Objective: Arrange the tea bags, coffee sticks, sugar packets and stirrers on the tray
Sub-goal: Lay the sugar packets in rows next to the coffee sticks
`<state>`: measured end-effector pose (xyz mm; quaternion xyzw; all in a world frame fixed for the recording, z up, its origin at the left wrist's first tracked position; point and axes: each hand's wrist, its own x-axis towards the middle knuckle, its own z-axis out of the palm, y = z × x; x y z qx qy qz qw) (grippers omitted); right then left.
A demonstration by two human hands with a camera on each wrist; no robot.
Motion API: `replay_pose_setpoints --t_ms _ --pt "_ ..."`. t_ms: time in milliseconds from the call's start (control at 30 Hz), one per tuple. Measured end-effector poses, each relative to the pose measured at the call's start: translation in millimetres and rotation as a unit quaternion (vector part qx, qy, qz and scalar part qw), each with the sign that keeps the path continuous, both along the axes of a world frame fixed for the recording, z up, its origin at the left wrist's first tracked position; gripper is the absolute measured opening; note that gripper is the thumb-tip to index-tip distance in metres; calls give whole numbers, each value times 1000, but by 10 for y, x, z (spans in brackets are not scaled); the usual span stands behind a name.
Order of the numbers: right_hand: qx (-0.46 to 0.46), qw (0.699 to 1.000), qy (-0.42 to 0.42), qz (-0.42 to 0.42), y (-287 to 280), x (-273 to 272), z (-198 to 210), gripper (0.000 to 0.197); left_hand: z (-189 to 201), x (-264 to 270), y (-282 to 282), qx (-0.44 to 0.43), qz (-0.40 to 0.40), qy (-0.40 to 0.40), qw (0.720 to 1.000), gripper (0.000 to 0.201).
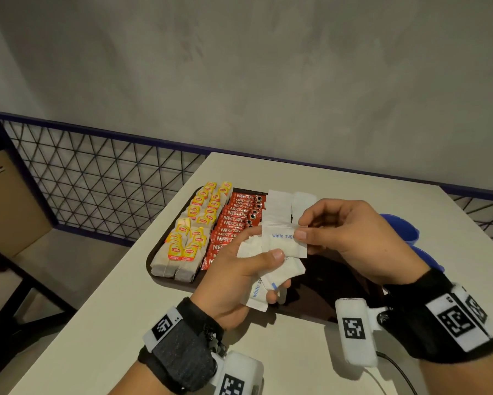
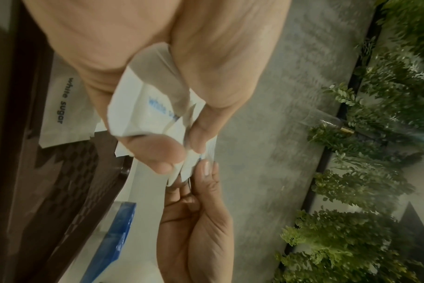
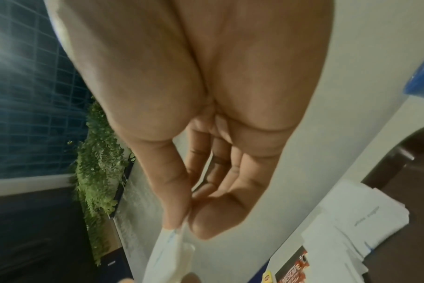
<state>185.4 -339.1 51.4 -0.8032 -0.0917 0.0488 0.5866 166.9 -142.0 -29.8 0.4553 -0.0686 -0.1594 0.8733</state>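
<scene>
A dark brown tray (image 1: 333, 283) lies on the white table. Yellow-tagged tea bags (image 1: 194, 226) fill its left side, and red coffee sticks (image 1: 233, 220) lie in a row beside them. White sugar packets (image 1: 279, 203) sit at the back right of the sticks. Above the tray my left hand (image 1: 268, 269) grips a loose bunch of sugar packets (image 2: 138, 107). My right hand (image 1: 302, 228) pinches the right edge of the top packet (image 1: 282, 240) between thumb and forefinger. In the right wrist view that packet (image 3: 167, 254) hangs below the pinch.
Blue containers (image 1: 402, 226) stand on the table right of the tray, partly behind my right hand. A wire mesh railing (image 1: 97, 181) runs behind and left of the table. A cardboard box (image 1: 8, 201) is on the floor at far left. A black cable (image 1: 396, 369) trails by my right wrist.
</scene>
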Motion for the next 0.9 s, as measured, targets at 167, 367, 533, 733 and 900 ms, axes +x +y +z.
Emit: replay_pose_setpoints --t_ms 167,367,533,733,900 --pt "-34 999 -24 7 -21 22 -30 15 4 -5 -41 8 37 17 999 41" --pt "-67 996 -55 1 15 6 -15 20 13 -1 -31 11 56 5 998 35" --pt "-110 993 -33 -7 44 25 -43 14 3 -7 -30 7 52 -1 999 38" --pt "-124 990 -62 -30 45 36 -63 7 32 22 -2 -18 66 30 997 43" --pt "-46 984 -114 -128 -208 192 63 8 46 58 52 -28 74 57 995 33"
